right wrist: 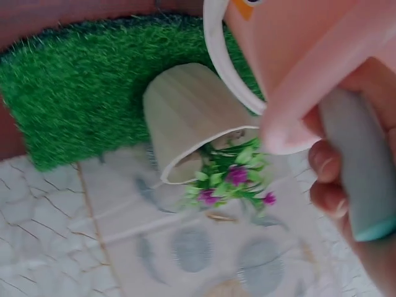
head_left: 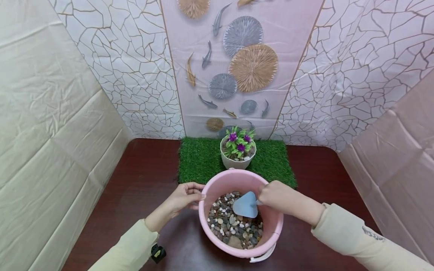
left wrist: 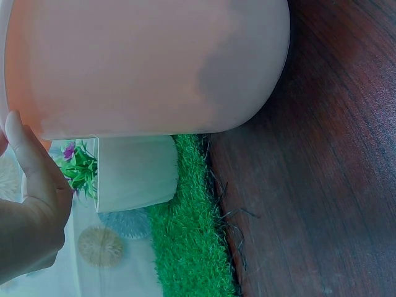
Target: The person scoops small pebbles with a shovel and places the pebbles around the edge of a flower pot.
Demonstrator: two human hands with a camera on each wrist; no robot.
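A pink bucket (head_left: 222, 246) holds many mixed pebbles (head_left: 220, 222). At its left rim the left hand (head_left: 184, 196) pinches the edge, thumb on the near side; the left wrist view shows this hand (left wrist: 37, 198) at the rim beside the bucket wall (left wrist: 136, 68). The right hand (head_left: 278, 196), over the right part of the rim, grips a small trowel whose light blue blade (head_left: 246, 206) lies flat above the pebbles inside. In the right wrist view the right hand (right wrist: 331, 179) has its fingers curled round the grey handle (right wrist: 359, 161).
Behind the bucket, a white pot (head_left: 237, 163) with purple flowers (head_left: 240, 147) stands on a green grass mat (head_left: 198, 160). The bucket's white handle (head_left: 264, 256) hangs at its near side. A dark wooden table (head_left: 145, 165) lies beneath, with patterned cloth walls around.
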